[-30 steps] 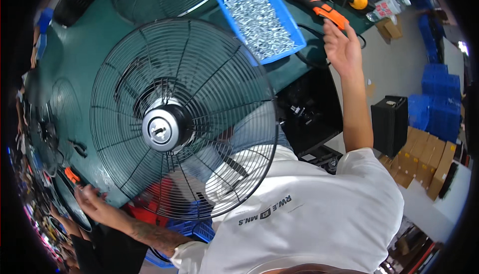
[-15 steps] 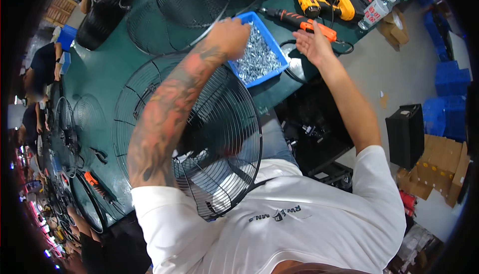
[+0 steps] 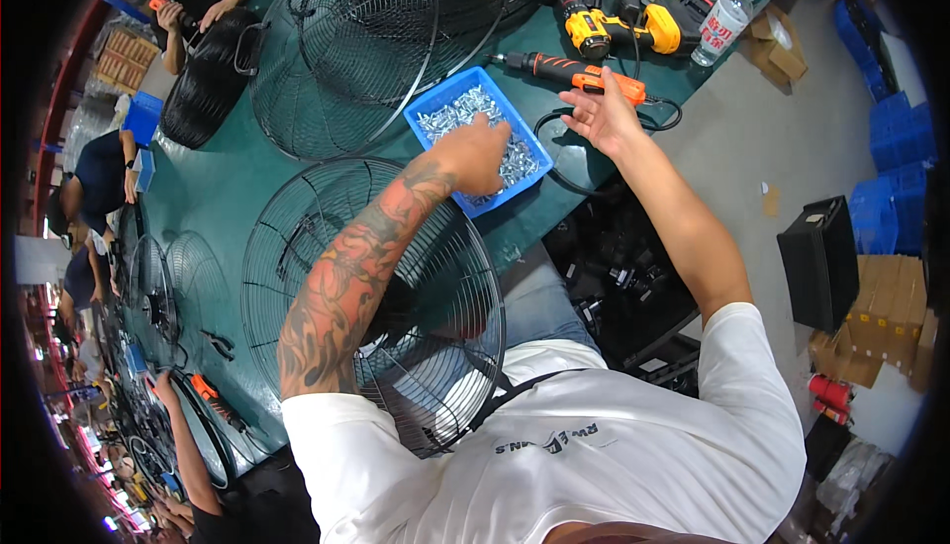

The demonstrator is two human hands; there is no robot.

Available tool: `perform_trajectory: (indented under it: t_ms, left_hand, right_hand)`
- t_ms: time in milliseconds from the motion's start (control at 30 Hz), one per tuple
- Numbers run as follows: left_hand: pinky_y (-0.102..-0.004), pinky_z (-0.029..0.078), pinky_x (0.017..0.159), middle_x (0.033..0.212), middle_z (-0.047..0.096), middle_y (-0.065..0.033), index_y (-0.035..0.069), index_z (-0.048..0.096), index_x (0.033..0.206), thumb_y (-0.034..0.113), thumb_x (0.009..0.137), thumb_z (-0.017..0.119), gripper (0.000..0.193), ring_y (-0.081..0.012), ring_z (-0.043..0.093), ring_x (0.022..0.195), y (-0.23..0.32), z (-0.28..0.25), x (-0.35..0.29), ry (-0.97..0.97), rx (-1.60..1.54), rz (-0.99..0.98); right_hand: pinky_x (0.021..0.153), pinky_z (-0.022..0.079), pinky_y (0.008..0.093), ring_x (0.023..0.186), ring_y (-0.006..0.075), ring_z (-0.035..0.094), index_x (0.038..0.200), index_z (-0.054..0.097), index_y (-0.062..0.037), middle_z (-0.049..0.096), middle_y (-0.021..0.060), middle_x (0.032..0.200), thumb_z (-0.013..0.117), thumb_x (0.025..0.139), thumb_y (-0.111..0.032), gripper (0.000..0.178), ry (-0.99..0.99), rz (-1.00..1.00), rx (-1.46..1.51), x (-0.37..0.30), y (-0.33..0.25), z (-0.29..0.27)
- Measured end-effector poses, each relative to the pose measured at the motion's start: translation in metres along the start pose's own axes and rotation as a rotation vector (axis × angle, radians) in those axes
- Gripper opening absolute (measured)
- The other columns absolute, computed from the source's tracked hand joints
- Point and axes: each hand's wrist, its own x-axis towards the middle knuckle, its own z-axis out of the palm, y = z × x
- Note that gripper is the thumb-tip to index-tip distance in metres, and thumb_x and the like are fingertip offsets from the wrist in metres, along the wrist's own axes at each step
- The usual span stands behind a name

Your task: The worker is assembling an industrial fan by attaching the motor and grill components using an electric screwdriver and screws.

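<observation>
Tray [image 3: 518, 117] corrals screws [image 3: 461, 108] beneath your left hand [image 3: 477, 156] (grip: can't tell); your spread right hand [image 3: 606, 122] flanks the electric screwdriver [image 3: 556, 68].

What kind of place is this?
It looks like a factory or big workshop. You can tell from the blue tray full of small shiny metal parts, the orange-and-black power tool, and the round wire guards on the green table.
</observation>
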Motion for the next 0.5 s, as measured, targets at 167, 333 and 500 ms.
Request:
perform_trajectory:
  t_ms: [167, 333, 500]
  left_hand:
    - [-0.0437, 0.054, 0.093, 0.114, 0.067, -0.0216, 0.005, 0.066, 0.118, 0.012, 0.079, 0.071, 0.041, -0.0382, 0.068, 0.106, -0.021, -0.004, 0.007, 0.019, -0.047, 0.148]
    - [-0.0298, 0.052, 0.057, 0.08, 0.063, -0.0023, 0.004, 0.071, 0.105, 0.022, 0.091, 0.07, 0.023, -0.0118, 0.064, 0.067, -0.057, -0.029, 0.012, -0.138, -0.601, 0.1]
    - [-0.027, 0.044, 0.051, 0.072, 0.052, 0.0027, 0.008, 0.072, 0.103, 0.034, 0.098, 0.066, 0.027, -0.0092, 0.05, 0.058, -0.054, -0.043, 0.013, -0.12, -0.686, -0.041]
  right_hand:
    - [0.061, 0.062, 0.0378, 0.053, 0.0169, 0.062, 0.124, 0.054, 0.0031, 0.071, 0.0192, 0.094, 0.049, 0.103, -0.056, 0.063, 0.025, -0.218, -0.139, -0.019, 0.013, 0.013]
    - [0.059, 0.062, 0.0362, 0.053, 0.014, 0.062, 0.121, 0.057, 0.0012, 0.071, 0.0159, 0.087, 0.052, 0.103, -0.052, 0.056, 0.036, -0.347, -0.235, -0.033, 0.026, 0.019]
    - [0.055, 0.06, 0.0335, 0.051, 0.0129, 0.061, 0.117, 0.058, -0.0007, 0.07, 0.0134, 0.083, 0.055, 0.102, -0.049, 0.051, 0.018, -0.441, -0.217, -0.033, 0.027, 0.017]
